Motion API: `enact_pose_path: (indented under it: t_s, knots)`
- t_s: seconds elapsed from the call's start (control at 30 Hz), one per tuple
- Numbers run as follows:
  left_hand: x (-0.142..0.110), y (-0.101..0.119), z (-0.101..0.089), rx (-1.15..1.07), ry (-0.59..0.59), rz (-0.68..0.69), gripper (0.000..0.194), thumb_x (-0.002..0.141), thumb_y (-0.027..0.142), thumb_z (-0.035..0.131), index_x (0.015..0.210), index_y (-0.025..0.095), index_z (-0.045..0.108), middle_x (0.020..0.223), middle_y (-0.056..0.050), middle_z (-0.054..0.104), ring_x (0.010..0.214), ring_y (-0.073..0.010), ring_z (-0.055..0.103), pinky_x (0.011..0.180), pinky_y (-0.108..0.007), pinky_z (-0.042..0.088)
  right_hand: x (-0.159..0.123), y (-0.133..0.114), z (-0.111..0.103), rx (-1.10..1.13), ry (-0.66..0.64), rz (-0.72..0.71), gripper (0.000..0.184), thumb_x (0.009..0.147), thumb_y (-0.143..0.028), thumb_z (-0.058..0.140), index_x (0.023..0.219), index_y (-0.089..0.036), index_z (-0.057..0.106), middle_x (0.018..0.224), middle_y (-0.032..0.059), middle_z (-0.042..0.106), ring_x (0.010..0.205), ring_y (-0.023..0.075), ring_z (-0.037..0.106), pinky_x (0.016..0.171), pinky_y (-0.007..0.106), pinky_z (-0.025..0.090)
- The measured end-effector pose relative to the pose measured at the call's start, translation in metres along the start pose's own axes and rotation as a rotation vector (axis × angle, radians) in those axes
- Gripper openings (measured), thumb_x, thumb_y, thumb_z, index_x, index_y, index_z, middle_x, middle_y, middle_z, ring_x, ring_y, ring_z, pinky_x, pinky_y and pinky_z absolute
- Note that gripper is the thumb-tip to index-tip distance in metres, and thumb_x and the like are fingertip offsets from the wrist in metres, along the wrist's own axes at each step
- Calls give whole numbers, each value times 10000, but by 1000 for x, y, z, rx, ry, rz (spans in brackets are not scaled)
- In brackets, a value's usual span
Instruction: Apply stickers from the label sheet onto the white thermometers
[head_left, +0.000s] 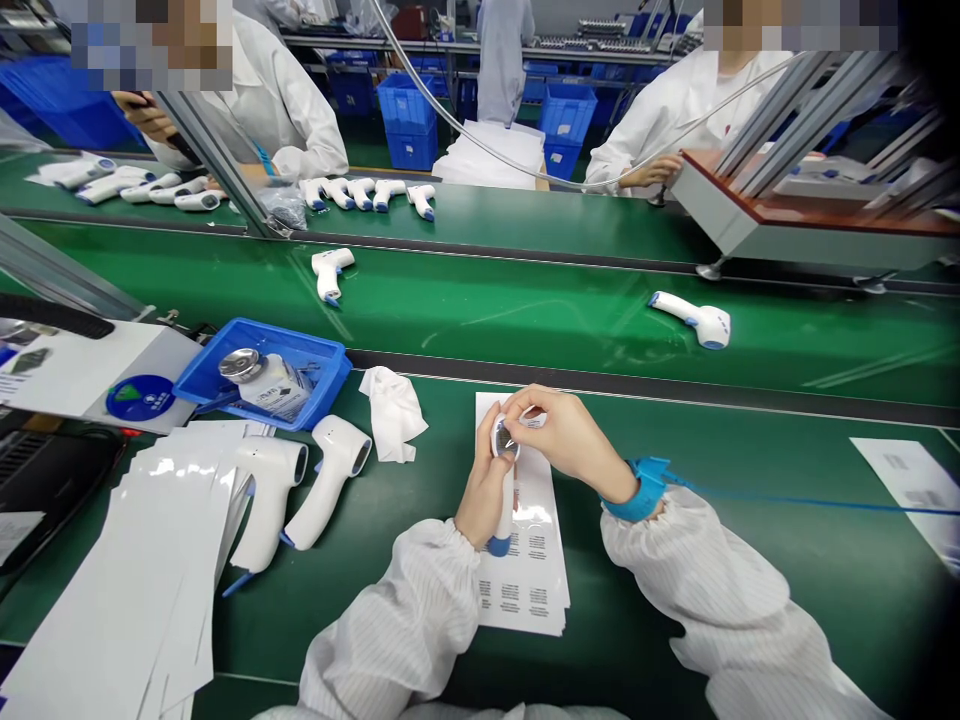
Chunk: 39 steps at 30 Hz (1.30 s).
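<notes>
My left hand (484, 490) is wrapped round a white infrared thermometer (504, 515), its blue-tipped handle pointing toward me and its round dark screen facing up. At the rim of that screen, my right hand (559, 430) has thumb and forefinger pinched together; whatever is between them is too small to name. A blue wrist strap (637, 490) circles my right wrist, its cord running off to the right. Beneath both hands lies a stack of printed label sheets (536, 590). Two more white thermometers (266, 500) rest on the table to the left.
A blue tray (330, 395) holds a metal-capped bottle (262, 380), beside a crumpled white cloth (391, 415). White sheets (135, 560) are piled at left. Beyond, a green conveyor belt (487, 300) carries two thermometers. Co-workers in white coats sit across it. Another printed sheet (911, 490) lies right.
</notes>
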<state>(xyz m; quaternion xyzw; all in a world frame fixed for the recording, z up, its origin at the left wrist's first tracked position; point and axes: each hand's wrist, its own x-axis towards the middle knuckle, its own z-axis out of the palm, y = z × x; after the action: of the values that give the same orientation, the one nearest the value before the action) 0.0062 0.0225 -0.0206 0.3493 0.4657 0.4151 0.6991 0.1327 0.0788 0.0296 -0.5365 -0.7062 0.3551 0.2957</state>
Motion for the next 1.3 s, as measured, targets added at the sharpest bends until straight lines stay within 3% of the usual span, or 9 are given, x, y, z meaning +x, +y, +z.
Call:
enact_pose_path:
  t_s: [0.3, 0.73, 0.97, 1.2, 1.3]
  knots:
    - [2, -2, -1, 20, -16, 9, 620, 923, 247, 374, 1490, 392, 174, 839, 11, 530, 468, -87, 425, 460, -237, 431, 2, 0, -3, -29, -24, 20, 91, 694, -129, 567, 663, -205, 607, 882, 4, 713, 799, 173, 647, 754, 309, 509]
    - [0, -3, -1, 17, -28, 29, 611, 916, 264, 381, 1492, 363, 200, 780, 22, 504, 444, -78, 420, 452, -224, 425, 2, -4, -6, -51, -50, 34, 97, 665, -123, 564, 646, -209, 606, 853, 8, 712, 769, 175, 661, 752, 315, 536]
    - [-2, 1, 0, 24, -38, 32, 600, 904, 234, 375, 1465, 391, 230, 865, 15, 547, 424, -58, 411, 429, -214, 429, 2, -2, -6, -78, -58, 30, 90, 680, -133, 570, 664, -213, 609, 866, 2, 712, 768, 173, 661, 738, 304, 530]
    - [8, 11, 4, -28, 47, -13, 366, 920, 506, 395, 1225, 309, 442, 983, -28, 546, 715, -149, 558, 519, -245, 532, 4, -7, -4, -140, -66, 32, 98, 672, -118, 598, 639, -210, 606, 888, 16, 705, 817, 191, 657, 741, 306, 526]
    - [12, 13, 4, -9, 62, -25, 299, 925, 503, 394, 1135, 305, 468, 1007, -21, 573, 747, -151, 592, 572, -259, 540, 4, -7, -5, -117, -63, 43, 120, 669, -97, 590, 629, -209, 609, 914, 17, 705, 837, 192, 655, 755, 309, 525]
